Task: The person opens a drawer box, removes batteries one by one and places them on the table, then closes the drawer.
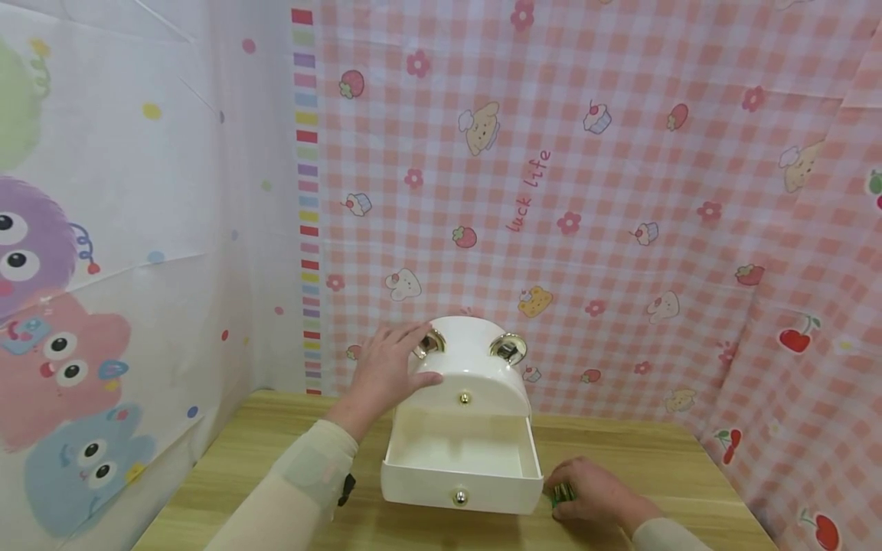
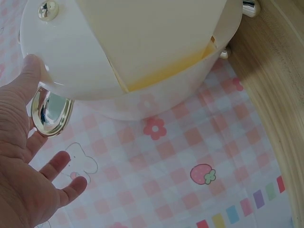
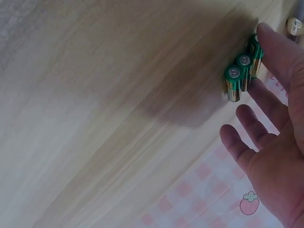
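Observation:
A small white drawer box [image 1: 475, 344] with two gold-rimmed round ears stands upright, its lower drawer [image 1: 462, 490] pulled out and bare inside. At its upper left is my left hand [image 1: 386, 367], the thumb touching the front beside one gold-rimmed ear [image 2: 52, 111]. In the left wrist view the other visible fingers of that hand stretch out loosely. To the right of the drawer, my right hand [image 1: 596, 490] pinches green-and-gold batteries [image 3: 244, 66] low over the table between thumb and forefinger. Three batteries show side by side; the remaining fingers of that hand are spread.
The wooden table [image 1: 620, 444] carries the box near its middle. A pink checked cloth [image 1: 606, 252] hangs behind and to the right. On the left hangs a white cloth [image 1: 172, 306] with cartoon figures.

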Motion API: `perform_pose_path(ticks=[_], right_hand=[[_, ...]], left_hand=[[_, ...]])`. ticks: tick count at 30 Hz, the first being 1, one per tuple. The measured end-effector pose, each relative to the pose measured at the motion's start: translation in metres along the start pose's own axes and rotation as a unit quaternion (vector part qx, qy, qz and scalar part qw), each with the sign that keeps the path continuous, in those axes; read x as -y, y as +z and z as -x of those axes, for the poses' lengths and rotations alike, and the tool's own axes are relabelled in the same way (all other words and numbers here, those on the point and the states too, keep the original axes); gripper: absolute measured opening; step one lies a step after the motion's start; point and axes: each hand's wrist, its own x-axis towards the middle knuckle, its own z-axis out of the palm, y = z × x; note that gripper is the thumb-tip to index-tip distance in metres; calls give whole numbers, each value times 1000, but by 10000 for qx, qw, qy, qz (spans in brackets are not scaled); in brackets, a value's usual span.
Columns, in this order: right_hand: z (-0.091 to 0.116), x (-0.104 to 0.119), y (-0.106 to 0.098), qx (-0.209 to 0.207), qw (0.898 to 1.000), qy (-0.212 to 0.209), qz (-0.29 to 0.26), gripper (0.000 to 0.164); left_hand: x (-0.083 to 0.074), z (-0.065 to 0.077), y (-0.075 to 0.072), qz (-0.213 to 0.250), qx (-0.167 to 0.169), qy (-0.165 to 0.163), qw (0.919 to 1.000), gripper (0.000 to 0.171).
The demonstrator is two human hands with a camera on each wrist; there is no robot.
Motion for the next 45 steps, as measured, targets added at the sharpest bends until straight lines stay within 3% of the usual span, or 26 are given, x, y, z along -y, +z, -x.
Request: perform_pose_path(ticks=[17, 28, 45], right_hand=[[-5, 0, 0, 54, 9994, 303, -181, 35], [-5, -1, -3, 62, 10000, 61, 22, 33], [-4, 3, -1, 275, 9975, 572, -318, 29]], left_hand=[[0, 0, -2, 69, -22, -13, 10000, 90], [-2, 0, -2, 59, 45, -46, 10000, 90], [-1, 0, -1, 14, 66, -39, 10000, 91]])
